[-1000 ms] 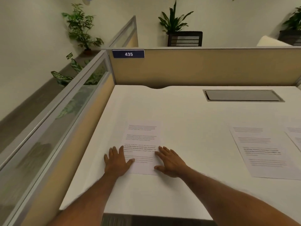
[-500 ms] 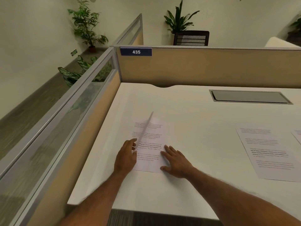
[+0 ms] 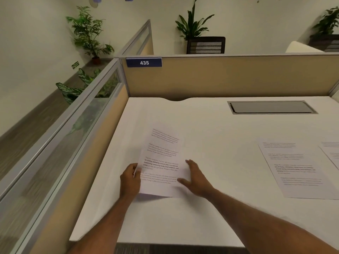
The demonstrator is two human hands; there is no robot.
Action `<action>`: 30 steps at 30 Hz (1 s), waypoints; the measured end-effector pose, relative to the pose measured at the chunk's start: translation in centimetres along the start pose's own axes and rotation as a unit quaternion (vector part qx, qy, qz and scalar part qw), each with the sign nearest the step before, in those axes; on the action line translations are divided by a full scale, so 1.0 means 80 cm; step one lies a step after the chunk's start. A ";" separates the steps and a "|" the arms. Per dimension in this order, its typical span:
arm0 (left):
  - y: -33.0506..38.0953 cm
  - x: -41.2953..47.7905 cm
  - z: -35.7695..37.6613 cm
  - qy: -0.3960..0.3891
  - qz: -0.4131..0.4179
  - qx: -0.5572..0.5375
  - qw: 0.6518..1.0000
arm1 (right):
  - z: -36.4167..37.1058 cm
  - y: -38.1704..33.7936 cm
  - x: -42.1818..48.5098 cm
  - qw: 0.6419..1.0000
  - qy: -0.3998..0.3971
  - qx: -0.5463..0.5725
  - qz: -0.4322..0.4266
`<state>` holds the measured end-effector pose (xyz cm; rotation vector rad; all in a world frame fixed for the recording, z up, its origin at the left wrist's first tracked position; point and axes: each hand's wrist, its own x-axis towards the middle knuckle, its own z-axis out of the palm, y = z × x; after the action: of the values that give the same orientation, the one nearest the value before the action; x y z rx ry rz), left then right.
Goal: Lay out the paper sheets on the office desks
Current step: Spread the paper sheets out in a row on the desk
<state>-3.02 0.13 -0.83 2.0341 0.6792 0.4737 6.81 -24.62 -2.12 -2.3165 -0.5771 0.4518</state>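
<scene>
A printed paper sheet (image 3: 163, 158) lies at the front left of the white desk (image 3: 201, 125). My left hand (image 3: 130, 180) pinches its left edge, and the near left corner is raised, casting a shadow on the desk. My right hand (image 3: 196, 178) rests with fingers spread against the sheet's right edge, thumb on the paper. I cannot tell whether there is one sheet or a thin stack. A second printed sheet (image 3: 297, 169) lies flat to the right, and a third sheet (image 3: 332, 153) is cut off by the right border.
A tan partition (image 3: 229, 77) with a blue "435" label (image 3: 144, 62) closes the back of the desk. A glass-topped partition (image 3: 73, 136) runs along the left. A grey cable hatch (image 3: 271, 107) is set into the desk at the back right. Potted plants stand beyond.
Both hands first lay flat on the sheet. My left hand then lifted a left edge upward, and now it grips the left edge low, with the sheet turned slightly and its near corner raised.
</scene>
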 end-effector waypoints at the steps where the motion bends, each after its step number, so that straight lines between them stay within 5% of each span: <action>1: 0.000 0.001 0.002 -0.004 -0.019 -0.028 0.999 | -0.005 -0.001 0.000 0.998 0.029 0.048 0.023; 8: 0.024 -0.014 0.052 -0.033 -0.083 -0.155 0.984 | -0.045 0.020 -0.011 0.952 0.138 0.238 0.137; 12: 0.051 -0.035 0.107 -0.068 -0.096 -0.189 0.975 | -0.074 0.053 -0.030 0.882 0.186 0.376 0.215; 16: 0.081 -0.056 0.151 -0.123 -0.097 -0.184 0.970 | -0.106 0.094 -0.055 0.866 0.223 0.379 0.238; 22: 0.094 -0.074 0.178 -0.153 0.071 0.019 0.985 | -0.148 0.142 -0.081 0.875 0.263 0.325 0.246; 25: 0.092 -0.075 0.188 -0.207 0.190 0.137 0.950 | -0.162 0.160 -0.082 0.882 0.265 0.289 0.263; 30: 0.081 -0.077 0.212 -0.317 0.253 0.300 0.863 | -0.174 0.176 -0.078 0.909 0.235 0.213 0.271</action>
<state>3.63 -17.51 -4.40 2.7603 -0.1636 -0.1772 11.93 -44.68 -1.31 -2.0198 0.3826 0.2171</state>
